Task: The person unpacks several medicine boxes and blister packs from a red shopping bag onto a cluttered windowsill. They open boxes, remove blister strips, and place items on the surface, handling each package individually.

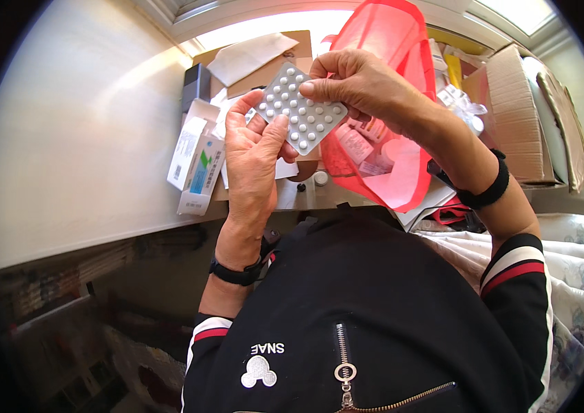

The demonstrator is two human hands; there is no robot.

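A silver blister pack [301, 112] with rows of round white tablets is held up in front of me, above the table. My left hand [258, 137] grips its lower left edge between thumb and fingers. At the upper right edge my right hand [346, 82] pinches it, the thumb lying over some tablets. Behind my right hand stands a red translucent bag [390, 36] with pink-looking bottles [355, 143] inside. To the left of my left hand are white medicine cartons [200, 170] bearing printed writing, one with a blue and green panel.
A dark box [196, 85] stands behind the cartons. A white cap [321, 178] and a small black round object [301, 187] lie near the table's front edge. On the right is a large cardboard box [514, 113]; a white wall [75, 129] bounds the left.
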